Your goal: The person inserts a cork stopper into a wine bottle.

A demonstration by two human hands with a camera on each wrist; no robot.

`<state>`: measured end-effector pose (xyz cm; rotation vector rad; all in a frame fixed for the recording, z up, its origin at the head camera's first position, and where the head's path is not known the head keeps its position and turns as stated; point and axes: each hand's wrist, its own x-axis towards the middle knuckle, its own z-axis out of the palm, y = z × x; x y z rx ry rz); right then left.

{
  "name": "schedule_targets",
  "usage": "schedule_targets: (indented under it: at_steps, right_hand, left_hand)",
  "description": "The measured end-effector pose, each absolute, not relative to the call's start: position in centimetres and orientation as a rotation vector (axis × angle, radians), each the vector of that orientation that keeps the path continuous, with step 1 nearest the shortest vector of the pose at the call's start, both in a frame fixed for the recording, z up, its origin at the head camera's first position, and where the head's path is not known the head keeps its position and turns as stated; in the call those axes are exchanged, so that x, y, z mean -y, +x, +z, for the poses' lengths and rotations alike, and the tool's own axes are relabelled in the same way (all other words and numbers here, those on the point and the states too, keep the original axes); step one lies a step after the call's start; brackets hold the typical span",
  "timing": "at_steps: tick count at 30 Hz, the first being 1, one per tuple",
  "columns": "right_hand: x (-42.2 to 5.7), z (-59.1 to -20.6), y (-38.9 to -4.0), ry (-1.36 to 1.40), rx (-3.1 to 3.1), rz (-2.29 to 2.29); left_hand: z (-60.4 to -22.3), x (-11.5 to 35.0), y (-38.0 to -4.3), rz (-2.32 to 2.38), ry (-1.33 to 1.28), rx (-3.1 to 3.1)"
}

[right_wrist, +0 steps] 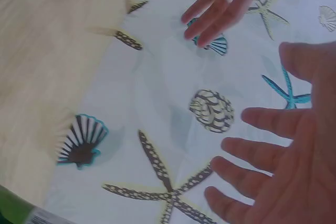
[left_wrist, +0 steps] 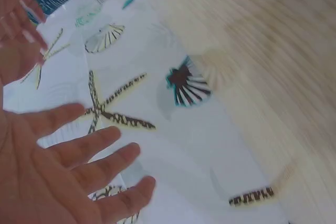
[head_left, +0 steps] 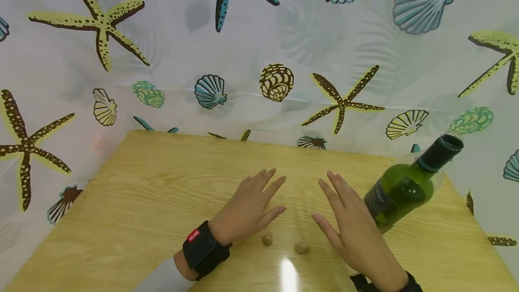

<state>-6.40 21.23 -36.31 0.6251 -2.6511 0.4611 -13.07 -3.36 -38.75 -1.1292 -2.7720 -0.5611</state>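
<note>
The surface (head_left: 162,184) carries the green bottle (head_left: 401,193). Just left of the bottle is my right hand (head_left: 352,224), fingers apart, holding nothing; farther left of it, my left hand (head_left: 249,208), fingers likewise spread and empty. Left of the bottle, nearer me, lie a cork (head_left: 301,247) and another cork (head_left: 267,238). Swinging my right hand outward could topple the bottle; a careless sweep could send either cork rolling.

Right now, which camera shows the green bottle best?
The head view: the bottle appears nearly whole there, neck, label and all. The right wrist view catches only a cropped green part at lower left; the left wrist view shows apparently just a blurred, labelled part at upper left.
</note>
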Motion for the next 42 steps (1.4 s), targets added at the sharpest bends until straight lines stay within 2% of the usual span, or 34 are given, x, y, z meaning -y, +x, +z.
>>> schedule_targets:
  at_steps: [5,11,23,31,42]
  right_hand:
    - [-21.6,-34.1,-5.8,0.628,2.388,0.528]
    - [-22.1,-32.3,-5.2,0.584,2.08,0.61]
    - [-22.4,-31.8,-5.7,0.169,1.579,0.815]
    - [-24.8,-32.9,-6.6,0.037,1.63,0.83]
    - [-27.1,-34.6,-7.1,-0.093,2.011,0.912]
  left_hand:
    - [-38.4,0.0,-14.6,-0.772,-1.263,2.584]
    - [-38.2,-3.5,-15.9,-0.771,-1.401,2.608]
    - [-37.6,-8.6,-17.2,-1.137,-1.551,2.795]
    - [-37.2,-12.5,-17.6,-1.524,-1.506,2.752]
    - [-37.5,-15.5,-17.7,-1.887,-1.605,2.628]
